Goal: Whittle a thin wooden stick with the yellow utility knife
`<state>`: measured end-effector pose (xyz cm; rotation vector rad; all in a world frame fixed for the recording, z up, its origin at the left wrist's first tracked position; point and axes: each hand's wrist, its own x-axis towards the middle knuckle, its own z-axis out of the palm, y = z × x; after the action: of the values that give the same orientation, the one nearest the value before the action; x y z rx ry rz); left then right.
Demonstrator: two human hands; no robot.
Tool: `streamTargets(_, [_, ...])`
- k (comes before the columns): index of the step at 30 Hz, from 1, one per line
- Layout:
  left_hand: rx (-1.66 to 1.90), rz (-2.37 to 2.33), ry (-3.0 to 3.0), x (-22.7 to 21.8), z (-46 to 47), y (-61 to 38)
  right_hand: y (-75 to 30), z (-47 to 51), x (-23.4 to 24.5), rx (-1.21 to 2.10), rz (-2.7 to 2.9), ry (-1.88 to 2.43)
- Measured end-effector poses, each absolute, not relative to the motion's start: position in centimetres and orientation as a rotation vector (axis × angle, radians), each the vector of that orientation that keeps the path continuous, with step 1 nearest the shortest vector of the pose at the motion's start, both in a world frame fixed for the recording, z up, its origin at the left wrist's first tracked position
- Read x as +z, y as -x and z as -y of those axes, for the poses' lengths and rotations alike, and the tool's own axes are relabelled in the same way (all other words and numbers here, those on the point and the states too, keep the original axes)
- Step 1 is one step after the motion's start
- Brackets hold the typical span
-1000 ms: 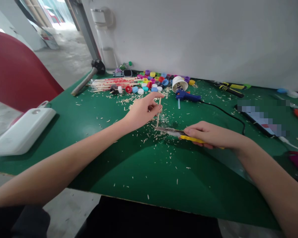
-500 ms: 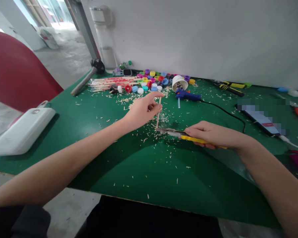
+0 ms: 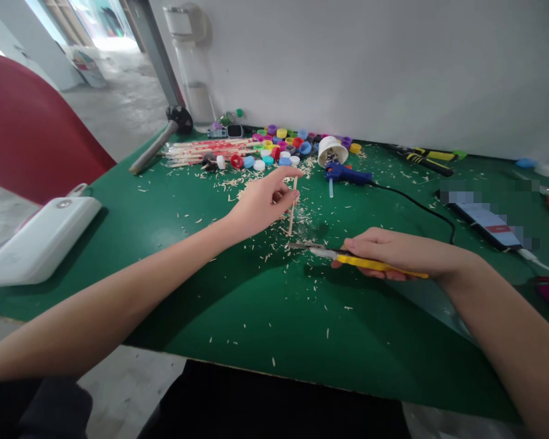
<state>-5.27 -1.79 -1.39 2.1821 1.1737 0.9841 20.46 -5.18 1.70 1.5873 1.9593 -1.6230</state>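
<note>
Green tabletop spreads across the lower frame. Right of centre, the right hand has its grip closed around the yellow tool, probably rigid and best held by the handle, off the metal end. At centre, the left hand grips the stick towards its upper end. Seemingly thin wood, it should be light, stiff, hardly slippery, snappable; pinch it high, away from the tip. Pale chips lie around.
</note>
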Motion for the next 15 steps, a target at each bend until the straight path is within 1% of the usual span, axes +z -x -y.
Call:
streamTargets(10, [0.972,-1.181,-2.178,-1.4,1.8,5.2,-20.2,5.6,1.7,-1.704,-1.920,-1.476])
streamTargets(15, [0.988,-1.163,-2.173,-1.6,1.8,5.2,-19.5,6.9,2.6,-1.589,-2.034,-1.483])
